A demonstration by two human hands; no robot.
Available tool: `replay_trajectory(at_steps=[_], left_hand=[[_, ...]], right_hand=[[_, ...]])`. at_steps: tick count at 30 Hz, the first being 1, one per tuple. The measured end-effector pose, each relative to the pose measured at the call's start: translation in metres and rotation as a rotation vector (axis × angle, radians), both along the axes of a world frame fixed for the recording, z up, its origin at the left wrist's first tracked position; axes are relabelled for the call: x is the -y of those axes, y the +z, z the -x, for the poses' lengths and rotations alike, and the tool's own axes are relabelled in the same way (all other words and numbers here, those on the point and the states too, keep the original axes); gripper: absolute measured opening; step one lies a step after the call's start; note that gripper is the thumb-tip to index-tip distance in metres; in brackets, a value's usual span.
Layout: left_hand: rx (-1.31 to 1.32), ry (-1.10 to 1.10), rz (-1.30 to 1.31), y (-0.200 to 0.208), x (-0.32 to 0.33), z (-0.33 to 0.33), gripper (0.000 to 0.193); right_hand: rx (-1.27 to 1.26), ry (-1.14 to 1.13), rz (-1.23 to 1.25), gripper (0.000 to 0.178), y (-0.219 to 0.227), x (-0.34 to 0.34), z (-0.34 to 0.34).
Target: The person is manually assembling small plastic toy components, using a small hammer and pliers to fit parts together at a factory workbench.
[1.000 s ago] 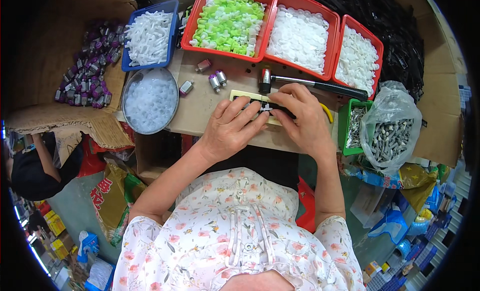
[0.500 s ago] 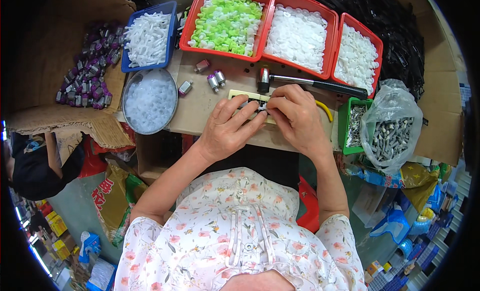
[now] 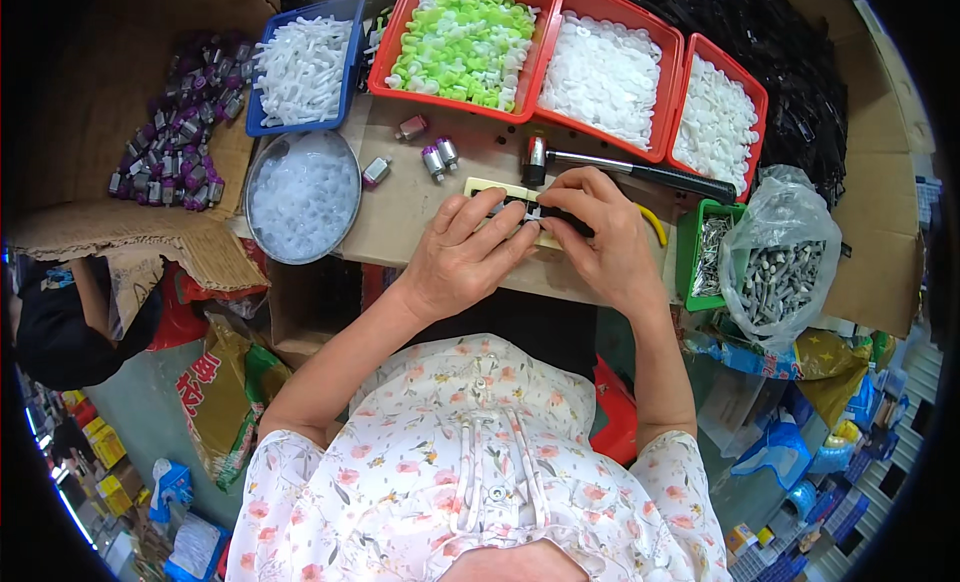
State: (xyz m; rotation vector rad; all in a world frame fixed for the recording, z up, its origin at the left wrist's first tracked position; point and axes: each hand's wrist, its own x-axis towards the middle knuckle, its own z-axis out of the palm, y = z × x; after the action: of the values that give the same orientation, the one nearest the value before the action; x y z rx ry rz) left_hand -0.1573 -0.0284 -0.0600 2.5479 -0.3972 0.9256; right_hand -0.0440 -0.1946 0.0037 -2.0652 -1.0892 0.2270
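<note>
Cream-coloured and shallow, a block (image 3: 482, 187) is lying at the centre of the frame, near the front edge of the counter (image 3: 390, 222). A black piece (image 3: 567, 219) is resting in it, and a small white part (image 3: 533, 212) is showing between the fingertips. The right hand (image 3: 610, 242) is keeping a narrow shape, its thumb and forefinger seeming to pinch the black piece. The left hand (image 3: 465, 252) is bending its fingers over the block; whether they are gripping or only steadying cannot be told.

The work appears to be partway along: black piece and white part are sitting together at the block, but whether the white part is fully seated is hidden. Four small motors (image 3: 433, 164) are lying loose above the left hand, apart from the block and seemingly unused, and no finished piece is standing out.

Just above the right hand, a hammer (image 3: 655, 175) is lying across the counter. A round bowl (image 3: 300, 261) and a blue tray (image 3: 352, 72) are holding pale parts at upper left; red trays (image 3: 600, 137) are lining the top, well filled. At right, a green tray (image 3: 710, 304) is holding metal pieces beside a clear plastic bag (image 3: 780, 192).
</note>
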Motion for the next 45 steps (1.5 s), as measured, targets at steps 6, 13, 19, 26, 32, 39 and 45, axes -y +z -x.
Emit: replay_trajectory(at_steps=[6, 13, 19, 26, 32, 39, 45], left_hand=[[-0.007, 0.001, -0.004, 0.001, 0.0, 0.0, 0.033], [0.003, 0.002, -0.004, 0.0, 0.0, 0.0, 0.033], [0.015, -0.025, 0.025, -0.002, -0.002, 0.001, 0.03], [0.028, -0.017, 0.028, -0.002, -0.001, 0.001, 0.027], [0.029, -0.012, 0.03, -0.002, 0.0, 0.001, 0.026], [0.02, -0.029, 0.044, -0.001, -0.001, 0.0, 0.026], [0.036, -0.025, 0.031, -0.001, -0.002, 0.0, 0.026]], right_hand=[[0.102, 0.072, 0.035, 0.02, -0.001, 0.001, -0.006], [0.309, 0.105, 0.025, 0.018, -0.006, 0.005, -0.003], [0.415, 0.09, 0.032, 0.016, -0.006, 0.0, 0.002], [0.483, 0.034, 0.039, 0.018, -0.008, 0.0, 0.013], [0.416, 0.042, 0.088, 0.021, -0.005, -0.001, 0.01], [0.315, 0.0, 0.046, 0.022, -0.007, 0.001, 0.008], [0.263, 0.106, 0.0, 0.018, -0.008, 0.0, -0.004]])
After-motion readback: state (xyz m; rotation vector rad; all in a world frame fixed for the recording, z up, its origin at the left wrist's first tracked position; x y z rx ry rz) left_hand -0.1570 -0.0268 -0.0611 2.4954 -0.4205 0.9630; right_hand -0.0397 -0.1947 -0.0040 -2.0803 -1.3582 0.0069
